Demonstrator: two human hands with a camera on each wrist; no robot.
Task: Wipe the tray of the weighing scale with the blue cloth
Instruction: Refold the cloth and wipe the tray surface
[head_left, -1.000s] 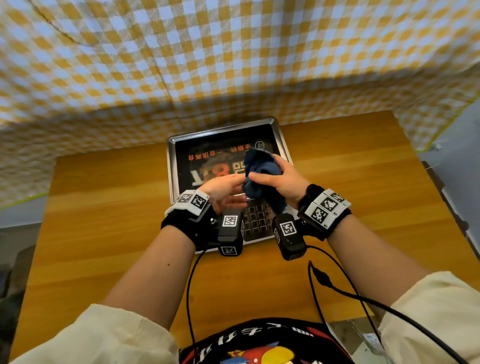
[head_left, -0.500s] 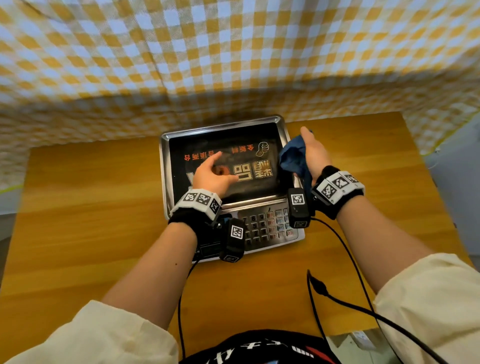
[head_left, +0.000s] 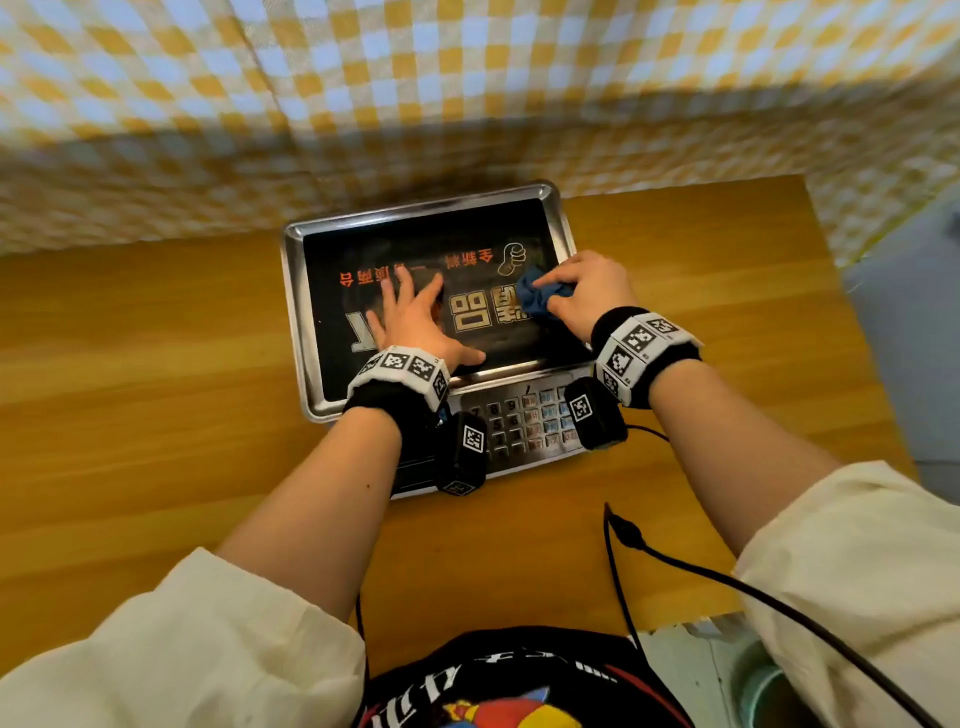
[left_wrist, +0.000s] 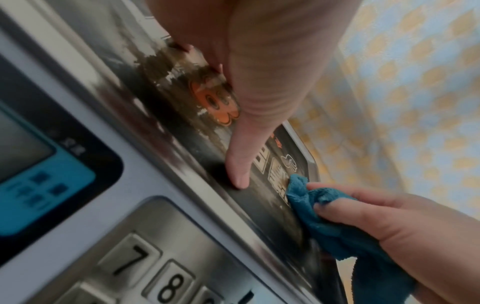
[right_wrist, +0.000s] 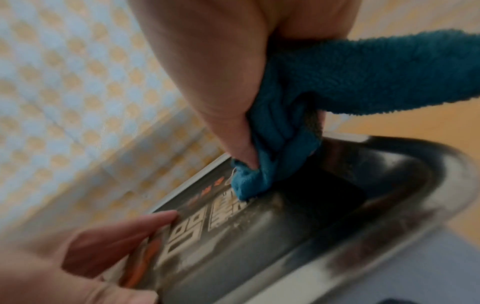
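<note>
The weighing scale's steel tray (head_left: 298, 312) has a black printed sheet inside with gold and orange characters. My left hand (head_left: 415, 317) lies flat on the sheet's left half, fingers spread and straight, thumb (left_wrist: 237, 172) pressing near the tray's front rim. My right hand (head_left: 582, 291) grips the bunched blue cloth (head_left: 535, 299) and presses it onto the tray's right half. In the right wrist view the blue cloth (right_wrist: 272, 164) touches the tray (right_wrist: 415, 185) by the gold characters, with a loose end trailing out of my right hand (right_wrist: 221, 92). The left wrist view shows the blue cloth (left_wrist: 324, 224) held by my right hand (left_wrist: 376, 222).
The scale's keypad (head_left: 524, 421) and display (left_wrist: 39, 174) sit in front of the tray, on a wooden table (head_left: 156, 389). A yellow and blue checked cloth (head_left: 467, 93) hangs behind the table. Black cables (head_left: 675, 561) run from my wrists toward my body.
My right hand carried the cloth from the tray's right rim down onto its right half. My left hand, which had let go of the cloth, now lies flat on the sheet.
</note>
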